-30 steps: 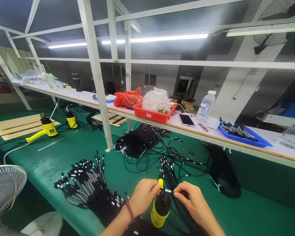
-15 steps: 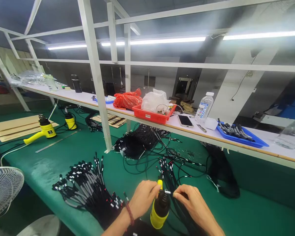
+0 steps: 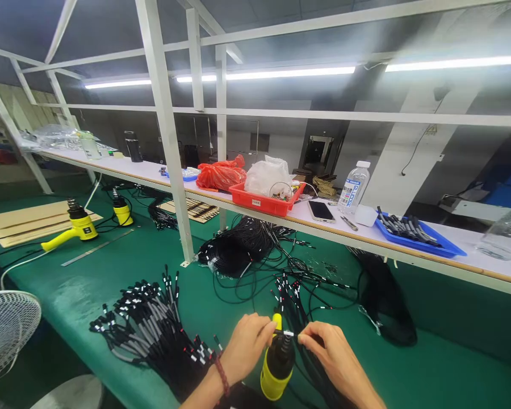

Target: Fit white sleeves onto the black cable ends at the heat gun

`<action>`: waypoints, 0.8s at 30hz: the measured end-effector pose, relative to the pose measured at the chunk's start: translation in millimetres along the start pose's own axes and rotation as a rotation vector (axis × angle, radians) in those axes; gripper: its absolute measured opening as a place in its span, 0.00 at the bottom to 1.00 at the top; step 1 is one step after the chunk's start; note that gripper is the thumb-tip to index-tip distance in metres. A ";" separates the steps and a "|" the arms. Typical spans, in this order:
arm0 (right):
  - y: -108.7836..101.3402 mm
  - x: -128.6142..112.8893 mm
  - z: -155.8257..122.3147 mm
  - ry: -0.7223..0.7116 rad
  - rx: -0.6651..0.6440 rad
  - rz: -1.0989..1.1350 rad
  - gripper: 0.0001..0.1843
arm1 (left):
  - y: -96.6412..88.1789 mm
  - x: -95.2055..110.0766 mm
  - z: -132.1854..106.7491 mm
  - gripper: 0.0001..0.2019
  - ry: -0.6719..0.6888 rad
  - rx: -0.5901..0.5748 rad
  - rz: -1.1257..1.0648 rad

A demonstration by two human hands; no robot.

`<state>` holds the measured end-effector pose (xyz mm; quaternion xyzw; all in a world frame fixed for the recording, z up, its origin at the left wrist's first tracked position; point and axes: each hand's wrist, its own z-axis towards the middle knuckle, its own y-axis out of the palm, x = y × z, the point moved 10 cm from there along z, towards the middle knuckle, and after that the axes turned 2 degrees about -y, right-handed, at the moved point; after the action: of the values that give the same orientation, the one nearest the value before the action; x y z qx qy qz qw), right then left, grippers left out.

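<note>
Left to right, we are working beside a heap of black sleeved cables (image 3: 147, 324), our left hand (image 3: 247, 342) and right hand (image 3: 330, 355) pinching together on a white-sleeved black cable (image 3: 288, 333) just above an upright yellow-and-black heat gun (image 3: 278, 363), with loose black cables (image 3: 292, 298) lying behind on the green bench mat (image 3: 443, 352).

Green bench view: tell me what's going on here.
A person's left hand and right hand pinch a thin black cable with a white sleeve just above a yellow-and-black heat gun. Bundles of black cables lie beside them on the green bench mat, and another yellow heat gun sits farther along.
</note>
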<state>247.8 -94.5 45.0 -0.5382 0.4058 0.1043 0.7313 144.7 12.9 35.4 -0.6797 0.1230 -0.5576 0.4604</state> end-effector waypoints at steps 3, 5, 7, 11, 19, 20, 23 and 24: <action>1.6 -0.6 1.0 -0.010 0.009 0.034 0.14 | -3.5 -2.2 -0.4 0.14 0.022 0.043 -0.060; 2.1 2.4 1.3 0.008 0.017 0.050 0.11 | -5.6 -2.5 -0.9 0.09 0.059 0.071 -0.108; 3.1 5.3 0.4 0.026 0.006 0.043 0.11 | -4.5 -4.5 -1.1 0.09 0.066 0.068 -0.107; 5.0 3.1 -3.8 0.012 -0.046 -0.004 0.17 | 0.0 -12.1 -1.3 0.22 0.002 0.042 -0.013; -5.4 9.0 3.4 -0.015 0.066 0.037 0.15 | -8.6 1.5 0.0 0.09 0.099 0.113 -0.179; -10.4 19.0 4.9 0.007 0.121 0.029 0.16 | -10.0 -1.5 0.9 0.08 0.088 0.130 -0.178; -33.2 62.4 0.9 0.109 0.375 -0.047 0.23 | -0.3 -28.0 4.1 0.07 -0.004 0.095 -0.049; -38.0 78.2 -2.5 0.149 0.434 -0.094 0.29 | 8.8 -42.4 4.1 0.07 -0.043 0.045 0.022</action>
<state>319.8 -134.1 16.2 -0.3931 0.4458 -0.0596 0.8020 136.5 38.9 1.5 -0.6796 0.1078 -0.5404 0.4843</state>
